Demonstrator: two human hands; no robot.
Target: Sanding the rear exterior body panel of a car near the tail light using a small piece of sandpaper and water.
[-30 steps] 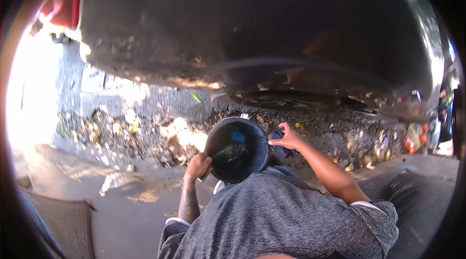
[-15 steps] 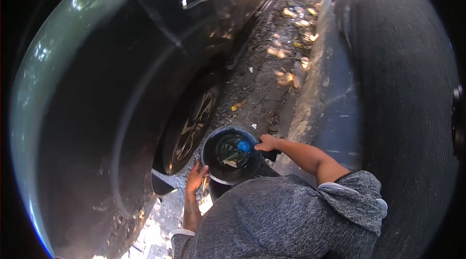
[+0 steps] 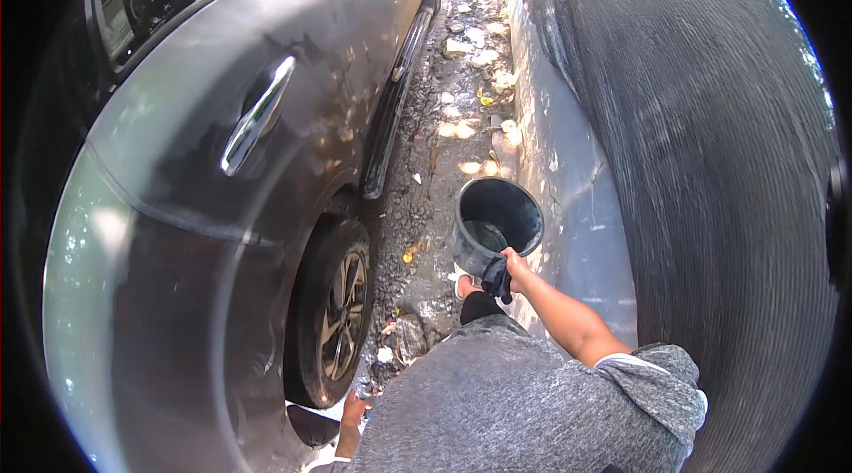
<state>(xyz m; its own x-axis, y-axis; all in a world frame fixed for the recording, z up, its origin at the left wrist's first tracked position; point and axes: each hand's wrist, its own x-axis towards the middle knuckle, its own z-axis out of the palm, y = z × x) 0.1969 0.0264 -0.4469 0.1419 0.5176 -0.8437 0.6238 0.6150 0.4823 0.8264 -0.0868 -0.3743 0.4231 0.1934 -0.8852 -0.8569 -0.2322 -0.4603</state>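
Observation:
My right hand grips the near rim of a black bucket and also pinches a dark cloth that hangs from my fingers. A little water shows at the bottom of the bucket. I hold it out in front of me, above the dirt strip between the car and the wall. My left hand hangs low at my side with loose fingers and nothing in it, close to the car's wheel.
A dark grey car with a chrome door handle fills the left. A grey concrete wall runs along the right. Between them lies wet, gravelly ground with scattered litter and leaves.
My left hand has come off the bucket and dropped to my side. My right hand alone now carries the bucket, farther out. My view has swung along the car's side.

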